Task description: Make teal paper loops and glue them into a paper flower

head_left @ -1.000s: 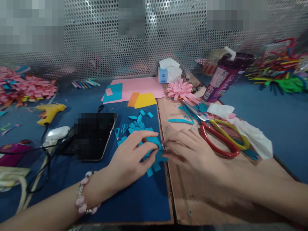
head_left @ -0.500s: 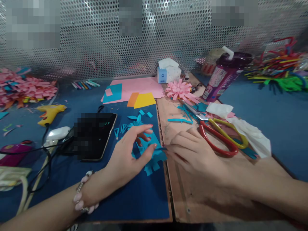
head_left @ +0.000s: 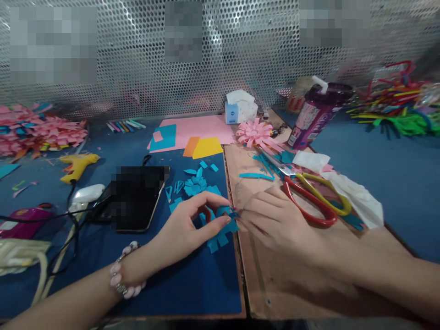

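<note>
Between my hands is a small blue paper piece (head_left: 224,211). My left hand (head_left: 196,221), with a beaded bracelet on its wrist, pinches its left side between thumb and fingers. At its right end, the fingertips of my right hand (head_left: 275,222) are closed on the same piece. Cut blue paper shapes (head_left: 215,243) lie beneath and beside my left hand, partly hidden by it. Just behind them sits a layered blue paper flower (head_left: 195,184). Red-and-yellow-handled scissors (head_left: 311,201) rest beyond my right hand, blades pointing away.
A black phone (head_left: 144,197), cables and a yellow glue gun (head_left: 78,166) lie left. Coloured sheets (head_left: 206,128), a tissue box (head_left: 240,107) and a pink paper flower (head_left: 255,134) are at the back. Right stand a purple cup (head_left: 318,114) and crumpled tissue (head_left: 359,195).
The thumb and fingers of my left hand have come in to the right and closed on the blue piece. My right hand stays nearly in place. The view has shifted slightly.
</note>
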`<state>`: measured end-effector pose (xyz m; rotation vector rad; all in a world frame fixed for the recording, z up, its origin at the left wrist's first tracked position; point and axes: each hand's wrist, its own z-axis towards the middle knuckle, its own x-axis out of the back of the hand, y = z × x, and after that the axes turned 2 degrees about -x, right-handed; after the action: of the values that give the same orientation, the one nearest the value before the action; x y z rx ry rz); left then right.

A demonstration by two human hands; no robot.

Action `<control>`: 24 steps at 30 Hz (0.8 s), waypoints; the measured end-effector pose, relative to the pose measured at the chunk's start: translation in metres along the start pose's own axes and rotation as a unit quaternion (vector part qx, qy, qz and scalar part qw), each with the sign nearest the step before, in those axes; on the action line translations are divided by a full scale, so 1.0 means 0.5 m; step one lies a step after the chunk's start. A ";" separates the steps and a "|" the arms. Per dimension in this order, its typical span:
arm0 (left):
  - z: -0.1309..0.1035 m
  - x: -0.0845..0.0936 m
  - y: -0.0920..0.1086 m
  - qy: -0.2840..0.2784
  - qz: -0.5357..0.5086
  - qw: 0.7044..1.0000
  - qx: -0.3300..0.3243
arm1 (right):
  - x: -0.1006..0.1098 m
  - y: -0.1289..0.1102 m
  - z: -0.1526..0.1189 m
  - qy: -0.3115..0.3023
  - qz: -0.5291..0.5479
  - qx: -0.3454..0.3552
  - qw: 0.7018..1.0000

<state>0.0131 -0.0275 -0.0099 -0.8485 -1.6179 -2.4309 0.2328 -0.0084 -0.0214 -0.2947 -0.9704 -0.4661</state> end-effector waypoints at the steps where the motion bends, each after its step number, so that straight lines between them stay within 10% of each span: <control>1: 0.000 0.000 0.000 0.001 -0.001 1.000 0.005 | 0.000 0.000 0.000 0.005 0.007 -0.005 1.000; 9: 0.014 0.022 0.008 0.052 0.025 0.998 -0.009 | 0.005 0.011 0.020 0.099 -0.032 -0.027 0.994; 24: -0.141 0.180 -0.059 -0.047 0.349 0.936 0.019 | -0.031 -0.046 0.068 -0.117 0.008 -0.187 0.975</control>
<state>-0.1012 -0.0573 -0.0089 -1.2776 -1.1052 -1.8701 0.1894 -0.0097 -0.0155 -0.7103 -1.1044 -0.6086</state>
